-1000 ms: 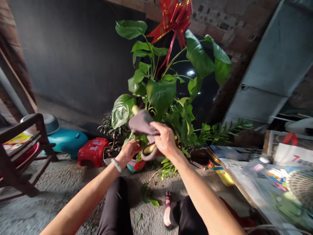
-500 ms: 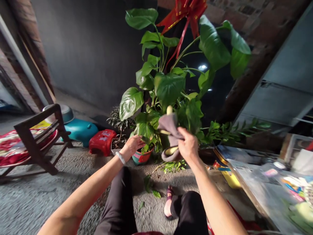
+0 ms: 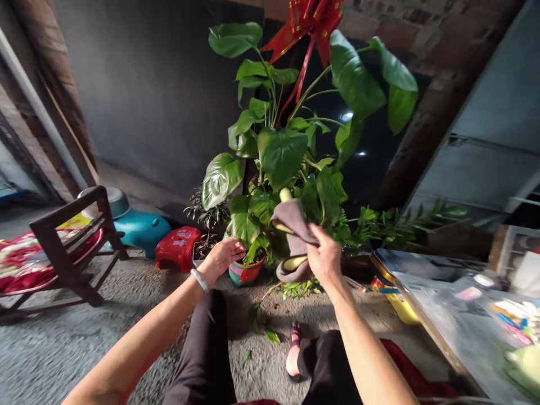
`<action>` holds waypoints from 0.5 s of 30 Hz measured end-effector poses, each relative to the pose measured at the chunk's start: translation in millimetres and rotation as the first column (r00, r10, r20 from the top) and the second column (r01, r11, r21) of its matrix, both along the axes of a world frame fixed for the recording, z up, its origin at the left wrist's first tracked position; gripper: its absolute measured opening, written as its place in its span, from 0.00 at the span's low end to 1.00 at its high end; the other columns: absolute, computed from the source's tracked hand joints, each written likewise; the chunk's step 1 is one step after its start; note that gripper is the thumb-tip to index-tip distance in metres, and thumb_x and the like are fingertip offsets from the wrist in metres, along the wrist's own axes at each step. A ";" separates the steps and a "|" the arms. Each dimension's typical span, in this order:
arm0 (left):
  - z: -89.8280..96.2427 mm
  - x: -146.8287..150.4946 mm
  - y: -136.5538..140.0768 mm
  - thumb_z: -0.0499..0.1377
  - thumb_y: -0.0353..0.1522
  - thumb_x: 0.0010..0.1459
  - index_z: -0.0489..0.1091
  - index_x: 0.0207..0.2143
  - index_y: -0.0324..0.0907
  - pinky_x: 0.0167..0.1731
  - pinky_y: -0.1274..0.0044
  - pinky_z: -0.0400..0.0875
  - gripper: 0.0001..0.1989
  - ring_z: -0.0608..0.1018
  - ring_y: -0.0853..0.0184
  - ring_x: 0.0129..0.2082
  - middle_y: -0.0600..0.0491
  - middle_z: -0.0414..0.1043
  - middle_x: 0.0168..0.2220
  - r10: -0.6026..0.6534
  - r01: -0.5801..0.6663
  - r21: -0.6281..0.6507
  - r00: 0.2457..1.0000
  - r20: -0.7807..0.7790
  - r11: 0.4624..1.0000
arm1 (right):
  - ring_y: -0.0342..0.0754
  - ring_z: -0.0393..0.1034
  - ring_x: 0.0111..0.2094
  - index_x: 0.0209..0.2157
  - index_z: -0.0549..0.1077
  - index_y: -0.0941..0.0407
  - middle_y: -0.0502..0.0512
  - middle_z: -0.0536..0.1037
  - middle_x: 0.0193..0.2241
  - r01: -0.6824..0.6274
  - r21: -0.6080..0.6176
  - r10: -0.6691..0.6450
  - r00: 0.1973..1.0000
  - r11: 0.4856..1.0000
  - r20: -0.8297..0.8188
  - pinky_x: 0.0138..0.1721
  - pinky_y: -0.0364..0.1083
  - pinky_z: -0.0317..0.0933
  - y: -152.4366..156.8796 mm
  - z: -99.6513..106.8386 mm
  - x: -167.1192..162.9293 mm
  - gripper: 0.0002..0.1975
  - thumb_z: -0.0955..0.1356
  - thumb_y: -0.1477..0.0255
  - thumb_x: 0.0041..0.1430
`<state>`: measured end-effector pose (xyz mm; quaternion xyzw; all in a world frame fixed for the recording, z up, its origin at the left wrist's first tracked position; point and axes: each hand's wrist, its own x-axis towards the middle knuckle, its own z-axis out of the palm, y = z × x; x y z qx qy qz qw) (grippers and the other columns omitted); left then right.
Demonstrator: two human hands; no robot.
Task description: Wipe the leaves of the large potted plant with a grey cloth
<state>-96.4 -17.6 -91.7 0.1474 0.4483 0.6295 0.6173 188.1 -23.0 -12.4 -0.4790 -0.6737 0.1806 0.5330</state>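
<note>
A tall potted plant (image 3: 282,154) with broad glossy green leaves stands in front of me in a red and green pot (image 3: 247,274). My left hand (image 3: 223,259), a pale bangle at its wrist, is beside the low leaf (image 3: 243,222) just above the pot. Its fingers are stretched out, and I cannot tell whether they touch the leaf. In front of the lower foliage, my right hand (image 3: 324,257) grips a grey-brown cloth (image 3: 295,228). The cloth hangs in folds, with pale yellow parts showing at its top and inside the folds.
A red stool (image 3: 178,248), a teal stool (image 3: 141,228) and a wooden chair (image 3: 73,242) stand to the left. A cluttered table (image 3: 447,315) is on the right. Cut leaves (image 3: 272,336) lie on the rough floor by my foot. A red bow (image 3: 314,28) tops the plant.
My view has shifted slightly, so the plant appears a little further left. My left hand sits slightly lower, away from the leaf's middle. The cloth stays in my right hand, its folds slightly changed.
</note>
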 end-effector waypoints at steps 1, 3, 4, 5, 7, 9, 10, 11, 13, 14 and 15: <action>-1.3 -0.3 -3.9 0.64 0.25 0.65 0.71 0.29 0.42 0.33 0.77 0.80 0.10 0.81 0.66 0.25 0.53 0.77 0.24 -0.001 0.002 0.009 1.000 -0.011 1.000 | 0.62 0.85 0.55 0.45 0.88 0.53 0.60 0.90 0.50 -0.034 -0.105 0.038 0.999 0.994 0.034 0.67 0.61 0.72 -1.5 -15.2 -2.2 0.25 0.69 0.76 0.44; -3.1 -3.9 -12.7 0.63 0.24 0.66 0.74 0.30 0.41 0.34 0.76 0.80 0.09 0.82 0.66 0.26 0.51 0.79 0.26 -0.010 0.011 0.013 0.999 -0.039 1.000 | 0.63 0.87 0.52 0.41 0.89 0.52 0.58 0.91 0.46 -0.092 -0.278 0.110 0.993 0.956 0.051 0.64 0.62 0.75 -15.3 -51.2 1.6 0.25 0.68 0.76 0.41; -3.5 -6.0 -17.3 0.64 0.24 0.65 0.76 0.32 0.39 0.34 0.76 0.80 0.07 0.83 0.66 0.27 0.49 0.81 0.28 -0.023 0.023 0.003 0.998 -0.053 1.000 | 0.64 0.87 0.51 0.39 0.88 0.51 0.58 0.92 0.44 -0.113 -0.330 0.126 0.992 0.937 0.020 0.62 0.63 0.76 -26.0 -69.1 7.5 0.23 0.68 0.75 0.40; -3.7 -7.4 -21.8 0.65 0.24 0.65 0.78 0.34 0.38 0.34 0.76 0.80 0.05 0.84 0.65 0.27 0.47 0.83 0.31 -0.041 0.040 -0.011 0.997 -0.066 0.999 | 0.65 0.88 0.49 0.36 0.88 0.51 0.58 0.92 0.41 -0.124 -0.368 0.120 0.992 0.922 -0.032 0.60 0.63 0.78 -37.7 -85.3 15.8 0.20 0.69 0.73 0.41; -3.5 -5.6 -29.2 0.68 0.24 0.63 0.81 0.39 0.38 0.34 0.75 0.81 0.03 0.85 0.64 0.29 0.44 0.86 0.36 -0.108 0.106 -0.037 0.990 -0.087 0.994 | 0.68 0.87 0.49 0.32 0.87 0.49 0.59 0.91 0.39 -0.115 -0.447 0.045 0.985 0.887 -0.164 0.58 0.63 0.79 -60.2 -108.7 37.5 0.14 0.71 0.68 0.43; -2.6 3.8 -33.4 0.72 0.25 0.60 0.82 0.41 0.38 0.34 0.75 0.81 0.06 0.86 0.62 0.30 0.42 0.87 0.38 -0.205 0.203 -0.038 0.973 -0.103 0.979 | 0.71 0.87 0.49 0.30 0.85 0.47 0.62 0.91 0.40 -0.036 -0.529 -0.124 0.957 0.848 -0.263 0.56 0.63 0.79 -77.3 -116.5 63.3 0.10 0.74 0.63 0.42; -1.8 11.3 -34.0 0.73 0.25 0.58 0.82 0.40 0.38 0.34 0.74 0.81 0.08 0.86 0.62 0.31 0.42 0.87 0.38 -0.251 0.249 -0.027 0.962 -0.111 0.968 | 0.72 0.87 0.49 0.29 0.84 0.46 0.63 0.91 0.40 0.016 -0.568 -0.223 0.928 0.823 -0.298 0.55 0.63 0.80 -83.3 -114.4 76.8 0.10 0.75 0.62 0.41; -0.8 20.2 -33.5 0.75 0.25 0.57 0.83 0.40 0.38 0.34 0.74 0.82 0.08 0.86 0.62 0.31 0.41 0.87 0.38 -0.292 0.292 -0.013 0.949 -0.118 0.956 | 0.72 0.87 0.49 0.28 0.84 0.45 0.63 0.91 0.40 0.045 -0.603 -0.303 0.893 0.797 -0.333 0.54 0.62 0.80 -87.6 -109.3 90.3 0.09 0.76 0.62 0.40; 1.8 41.1 -28.7 0.76 0.25 0.56 0.83 0.40 0.38 0.34 0.74 0.82 0.09 0.86 0.62 0.30 0.41 0.87 0.37 -0.355 0.360 0.010 0.925 -0.138 0.933 | 0.71 0.87 0.49 0.28 0.83 0.45 0.64 0.90 0.40 0.017 -0.633 -0.363 0.831 0.774 -0.421 0.50 0.62 0.82 -93.0 -93.7 115.4 0.09 0.76 0.59 0.42; 3.5 52.8 -24.4 0.76 0.26 0.56 0.83 0.39 0.38 0.34 0.74 0.82 0.09 0.86 0.62 0.30 0.41 0.87 0.37 -0.381 0.388 0.017 0.912 -0.152 0.922 | 0.71 0.87 0.48 0.29 0.83 0.45 0.65 0.90 0.40 -0.023 -0.618 -0.344 0.815 0.786 -0.467 0.48 0.63 0.82 -94.7 -85.9 126.3 0.10 0.75 0.57 0.44; 5.2 65.1 -18.8 0.76 0.26 0.56 0.83 0.39 0.38 0.34 0.74 0.82 0.09 0.86 0.61 0.30 0.41 0.87 0.38 -0.404 0.413 0.021 0.899 -0.170 0.910 | 0.71 0.88 0.48 0.31 0.84 0.45 0.66 0.90 0.39 -0.063 -0.590 -0.305 0.808 0.805 -0.503 0.47 0.63 0.83 -96.3 -79.6 135.7 0.13 0.75 0.54 0.46</action>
